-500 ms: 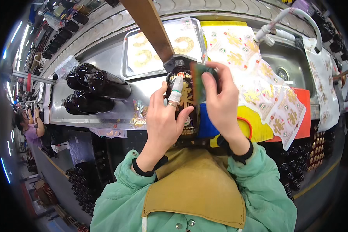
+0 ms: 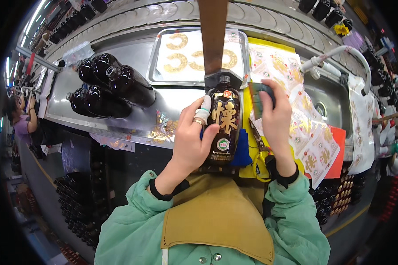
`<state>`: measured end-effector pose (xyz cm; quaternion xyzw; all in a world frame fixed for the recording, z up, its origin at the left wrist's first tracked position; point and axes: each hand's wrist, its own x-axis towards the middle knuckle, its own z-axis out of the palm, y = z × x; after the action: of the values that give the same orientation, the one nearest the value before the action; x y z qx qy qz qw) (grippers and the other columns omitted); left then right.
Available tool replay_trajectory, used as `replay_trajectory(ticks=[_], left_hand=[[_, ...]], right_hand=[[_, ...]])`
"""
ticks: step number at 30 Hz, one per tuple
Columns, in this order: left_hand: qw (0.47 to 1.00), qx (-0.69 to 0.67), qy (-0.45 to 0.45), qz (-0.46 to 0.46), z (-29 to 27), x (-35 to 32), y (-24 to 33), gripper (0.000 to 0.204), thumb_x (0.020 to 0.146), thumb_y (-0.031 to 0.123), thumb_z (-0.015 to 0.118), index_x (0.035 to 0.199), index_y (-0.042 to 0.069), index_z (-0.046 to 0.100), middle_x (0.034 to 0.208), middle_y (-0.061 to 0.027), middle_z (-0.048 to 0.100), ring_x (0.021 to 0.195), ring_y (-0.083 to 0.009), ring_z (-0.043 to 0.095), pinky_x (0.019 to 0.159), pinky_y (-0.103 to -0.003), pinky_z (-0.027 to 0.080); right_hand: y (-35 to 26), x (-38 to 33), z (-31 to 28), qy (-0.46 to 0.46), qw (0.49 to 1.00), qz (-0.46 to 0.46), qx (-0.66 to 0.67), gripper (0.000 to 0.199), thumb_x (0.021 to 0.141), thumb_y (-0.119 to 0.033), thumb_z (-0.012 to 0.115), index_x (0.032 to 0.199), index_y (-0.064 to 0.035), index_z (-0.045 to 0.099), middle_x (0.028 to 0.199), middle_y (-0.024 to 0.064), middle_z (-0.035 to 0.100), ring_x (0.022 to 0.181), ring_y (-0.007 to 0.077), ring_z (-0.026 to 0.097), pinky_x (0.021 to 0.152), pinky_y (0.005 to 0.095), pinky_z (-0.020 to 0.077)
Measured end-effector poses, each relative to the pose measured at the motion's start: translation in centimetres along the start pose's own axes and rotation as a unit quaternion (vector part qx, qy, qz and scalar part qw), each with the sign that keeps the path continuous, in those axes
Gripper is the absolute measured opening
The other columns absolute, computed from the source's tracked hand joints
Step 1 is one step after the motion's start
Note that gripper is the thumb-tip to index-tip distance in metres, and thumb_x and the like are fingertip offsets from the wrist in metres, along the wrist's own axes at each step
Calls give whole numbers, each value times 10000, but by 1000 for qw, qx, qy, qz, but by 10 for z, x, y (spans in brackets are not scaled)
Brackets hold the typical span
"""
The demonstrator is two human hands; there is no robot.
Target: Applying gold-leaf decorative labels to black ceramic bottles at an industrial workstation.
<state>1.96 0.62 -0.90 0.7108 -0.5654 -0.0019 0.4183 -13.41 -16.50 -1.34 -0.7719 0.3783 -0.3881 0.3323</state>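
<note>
Near the middle of the steel bench [image 2: 172,101], the left hand [image 2: 191,141] grips the dark labelled bottle [image 2: 224,123] steady while the right hand [image 2: 275,115] clasps a small dark pad [image 2: 262,98] just right of it; best to press evenly, keeping the label flat.

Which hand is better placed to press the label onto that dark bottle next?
Probably left: the left hand already grips the dark bottle beside its label, while the right hand holds a small dark-green pad off to the side.
</note>
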Motion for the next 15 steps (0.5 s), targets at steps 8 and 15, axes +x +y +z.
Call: replay_trajectory(ticks=[8, 15], left_hand=[[826, -466, 44, -315, 23, 24, -14, 589, 1067, 253, 620, 1522, -66, 426, 1393, -165, 602, 1256, -174, 588, 1070, -332, 469], [738, -573, -64, -350, 21, 25, -18, 614, 1097, 298, 546, 1598, 8, 345, 1449, -101, 569, 1272, -160, 578, 1076, -323, 464]], right_hand=[[-41, 13, -19, -57, 998, -37, 9, 272, 995, -37, 614, 1265, -19, 641, 1034, 168, 717, 959, 300, 703, 867, 385, 528], [-40, 14, -7, -74, 976, -190, -80, 163, 882, -23, 704, 1039, -49, 735, 996, 85, 736, 968, 240, 699, 798, 353, 535]])
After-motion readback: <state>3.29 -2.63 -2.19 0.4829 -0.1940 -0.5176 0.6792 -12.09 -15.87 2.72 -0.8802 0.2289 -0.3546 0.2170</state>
